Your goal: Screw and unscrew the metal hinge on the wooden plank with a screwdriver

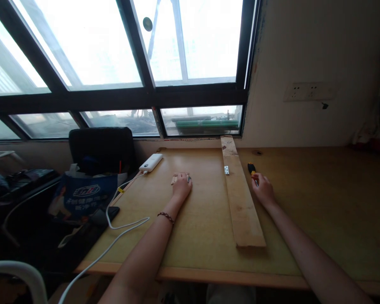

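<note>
My right hand [262, 188] is closed on a screwdriver [251, 169] with a black and yellow handle, just right of a long wooden board [244, 207]. The handle points away from me, and a bit of metal shaft shows by the fingers. A small silver hinge [226, 170] lies on the board, near its left edge. To the left of the board, my left hand [181, 185] rests with curled fingers over a small light-brown wooden piece [174, 179]. A tiny metal bit shows at those fingers, too small to name; the hand partly hides the piece.
The board lies lengthwise on the wooden table [205, 219], its far end by the window. A white power bank [151, 162] sits at the table's left edge, its white cable [126, 228] trailing toward me. A blue bag [84, 196] and black chair [101, 145] stand left.
</note>
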`<state>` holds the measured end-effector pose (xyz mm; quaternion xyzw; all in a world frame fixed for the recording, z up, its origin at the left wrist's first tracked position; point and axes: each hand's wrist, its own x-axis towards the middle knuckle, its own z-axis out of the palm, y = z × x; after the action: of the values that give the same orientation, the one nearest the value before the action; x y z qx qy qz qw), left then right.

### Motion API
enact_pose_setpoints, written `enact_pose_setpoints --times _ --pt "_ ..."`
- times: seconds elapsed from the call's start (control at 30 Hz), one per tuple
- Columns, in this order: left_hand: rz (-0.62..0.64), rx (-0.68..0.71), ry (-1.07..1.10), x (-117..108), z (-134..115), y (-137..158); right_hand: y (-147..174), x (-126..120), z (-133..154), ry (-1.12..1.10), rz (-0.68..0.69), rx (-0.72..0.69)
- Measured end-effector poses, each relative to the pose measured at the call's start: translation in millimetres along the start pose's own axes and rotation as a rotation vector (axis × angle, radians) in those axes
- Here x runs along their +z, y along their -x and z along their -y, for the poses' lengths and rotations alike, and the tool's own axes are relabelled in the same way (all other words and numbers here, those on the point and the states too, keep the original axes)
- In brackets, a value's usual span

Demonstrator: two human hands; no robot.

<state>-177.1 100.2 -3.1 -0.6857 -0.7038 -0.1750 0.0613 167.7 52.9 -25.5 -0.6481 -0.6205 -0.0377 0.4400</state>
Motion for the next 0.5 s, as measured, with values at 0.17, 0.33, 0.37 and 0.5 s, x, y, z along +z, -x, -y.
enact_pose_setpoints --times 0.17,0.33,0.37,0.5 --pt "-0.006 0.008 0.002 -0.9 -0.7 2.4 -0.5 0.9 -4.0 -0.013 -0.001 0.008" --pt "-0.011 0.007 0.006 -0.3 -2.1 4.3 -0.7 0.8 -6.1 -0.029 0.001 0.019" --pt "-0.01 0.007 0.007 -0.2 -2.7 4.6 -0.7 0.6 -6.3 -0.032 0.0 0.019" --pt "-0.002 0.005 0.004 -0.2 -5.4 5.8 -1.1 0.0 -7.3 -0.035 -0.002 0.034"
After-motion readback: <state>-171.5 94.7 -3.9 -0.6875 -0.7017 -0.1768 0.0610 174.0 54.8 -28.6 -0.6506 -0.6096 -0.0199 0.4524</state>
